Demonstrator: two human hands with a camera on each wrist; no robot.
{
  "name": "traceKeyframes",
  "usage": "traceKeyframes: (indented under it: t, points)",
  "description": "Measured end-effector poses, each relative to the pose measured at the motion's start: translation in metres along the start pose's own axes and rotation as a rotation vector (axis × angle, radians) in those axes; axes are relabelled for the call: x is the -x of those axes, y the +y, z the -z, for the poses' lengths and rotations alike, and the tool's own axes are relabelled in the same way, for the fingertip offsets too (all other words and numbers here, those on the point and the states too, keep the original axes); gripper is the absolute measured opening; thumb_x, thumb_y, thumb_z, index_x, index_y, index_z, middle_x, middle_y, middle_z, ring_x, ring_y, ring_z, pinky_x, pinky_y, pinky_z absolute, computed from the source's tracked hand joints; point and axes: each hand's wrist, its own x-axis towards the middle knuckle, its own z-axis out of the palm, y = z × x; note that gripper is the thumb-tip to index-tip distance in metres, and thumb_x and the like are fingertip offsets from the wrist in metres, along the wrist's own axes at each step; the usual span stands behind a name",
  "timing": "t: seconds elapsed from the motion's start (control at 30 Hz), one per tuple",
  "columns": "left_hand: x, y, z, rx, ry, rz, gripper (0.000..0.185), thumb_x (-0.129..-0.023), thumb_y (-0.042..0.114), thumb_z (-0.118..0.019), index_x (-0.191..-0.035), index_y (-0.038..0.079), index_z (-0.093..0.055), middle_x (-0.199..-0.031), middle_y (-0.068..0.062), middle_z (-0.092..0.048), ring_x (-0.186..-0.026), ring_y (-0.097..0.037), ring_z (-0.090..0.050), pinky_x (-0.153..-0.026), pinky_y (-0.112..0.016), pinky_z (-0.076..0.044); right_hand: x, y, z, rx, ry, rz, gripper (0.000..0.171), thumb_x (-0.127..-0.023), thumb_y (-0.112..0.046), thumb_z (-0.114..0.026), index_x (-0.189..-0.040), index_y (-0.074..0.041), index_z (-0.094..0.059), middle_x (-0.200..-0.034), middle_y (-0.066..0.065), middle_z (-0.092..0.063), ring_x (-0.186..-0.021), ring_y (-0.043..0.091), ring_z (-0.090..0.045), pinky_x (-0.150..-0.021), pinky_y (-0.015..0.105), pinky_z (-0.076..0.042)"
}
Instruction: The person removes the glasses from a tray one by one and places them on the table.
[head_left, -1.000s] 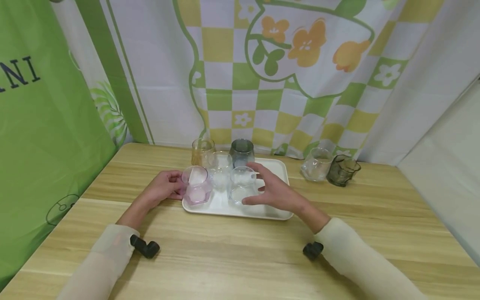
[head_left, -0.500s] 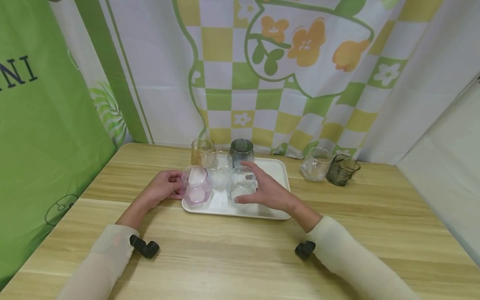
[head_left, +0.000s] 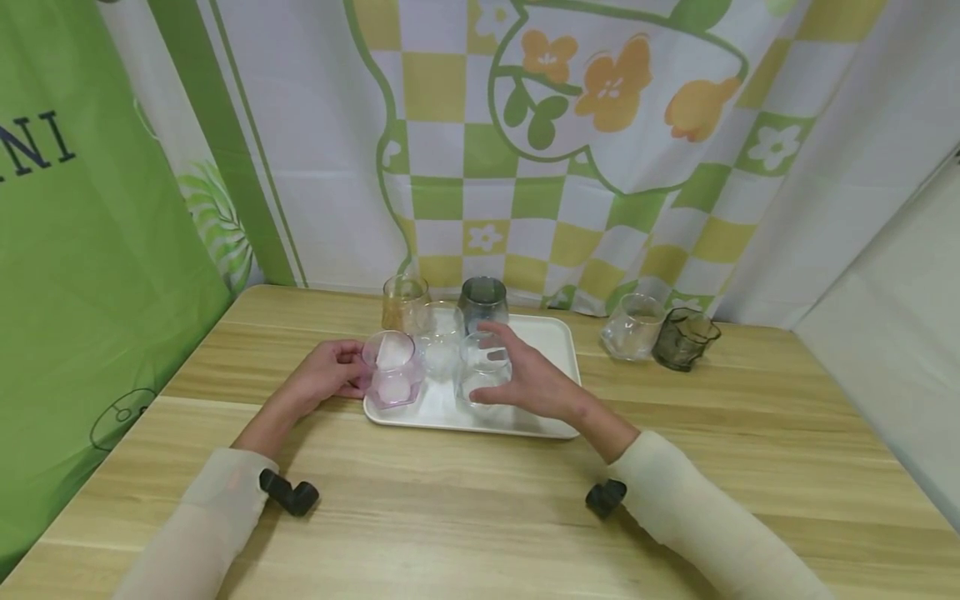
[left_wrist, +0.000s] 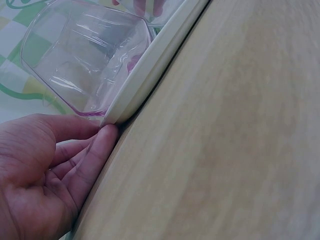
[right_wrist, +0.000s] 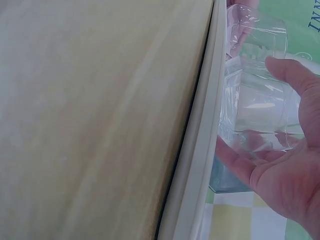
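Observation:
A white tray [head_left: 551,337] on the wooden table carries several glasses. My right hand [head_left: 517,377] curls round a clear glass [head_left: 483,367] standing at the tray's front middle; in the right wrist view the thumb and fingers of the right hand [right_wrist: 285,170] wrap that clear glass [right_wrist: 255,115] just inside the tray rim [right_wrist: 200,150]. My left hand [head_left: 330,375] is at the tray's front left corner beside a pink glass [head_left: 392,368]. In the left wrist view the left hand [left_wrist: 95,137] has thumb and forefinger tips meeting at the tray rim [left_wrist: 150,65] under the pink glass [left_wrist: 90,55].
Another clear glass [head_left: 440,333], a grey glass [head_left: 483,302] and an amber glass [head_left: 403,300] stand at the tray's back left. Off the tray to the right are a clear glass [head_left: 633,327] and a dark glass [head_left: 684,337]. A patterned curtain hangs close behind.
My right hand has slid a little to the left with the clear glass, closer to the other glasses. The left hand has stayed at the tray's corner.

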Motion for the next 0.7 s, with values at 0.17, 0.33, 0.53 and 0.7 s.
traceKeyframes:
  t: [0.17, 0.33, 0.53, 0.7]
  points:
    - [0.0001, -0.0006, -0.0005, 0.007, 0.003, -0.003, 0.036, -0.099, -0.004, -0.055, -0.134, -0.014, -0.05, -0.097, -0.013, -0.062, -0.077, -0.014, -0.063, -0.066, -0.027, -0.063, -0.0004, 0.0006, -0.0004, 0.005, 0.006, 0.011, 0.093, -0.084, -0.021, -0.088, -0.156, -0.011, -0.03, -0.146, 0.019, -0.051, -0.132, 0.04, -0.051, -0.104, 0.055, -0.05]
    - [0.0005, -0.0015, -0.0021, 0.018, -0.006, -0.007, 0.039, -0.099, -0.005, -0.056, -0.136, -0.016, -0.049, -0.097, -0.012, -0.062, -0.077, -0.014, -0.063, -0.067, -0.026, -0.063, 0.0001, 0.0019, -0.0017, 0.006, 0.016, 0.021, 0.091, -0.083, -0.02, -0.088, -0.155, -0.011, -0.033, -0.144, 0.02, -0.053, -0.13, 0.04, -0.053, -0.101, 0.053, -0.052]
    - [0.0005, -0.0011, -0.0013, 0.011, -0.002, -0.013, 0.041, -0.1, -0.004, -0.055, -0.138, -0.016, -0.047, -0.096, -0.012, -0.062, -0.076, -0.013, -0.063, -0.067, -0.026, -0.063, 0.0012, 0.0016, -0.0003, -0.015, 0.031, 0.038, 0.089, -0.082, -0.018, -0.089, -0.153, -0.01, -0.036, -0.142, 0.021, -0.054, -0.128, 0.041, -0.055, -0.098, 0.054, -0.054]
    - [0.0011, 0.0003, -0.0006, 0.006, 0.001, -0.008, 0.039, -0.1, -0.004, -0.056, -0.137, -0.016, -0.048, -0.096, -0.012, -0.062, -0.076, -0.013, -0.063, -0.067, -0.026, -0.063, 0.004, -0.0015, 0.0049, -0.036, 0.052, 0.057, 0.084, -0.081, -0.015, -0.088, -0.15, -0.008, -0.039, -0.14, 0.022, -0.056, -0.126, 0.042, -0.056, -0.093, 0.055, -0.057]
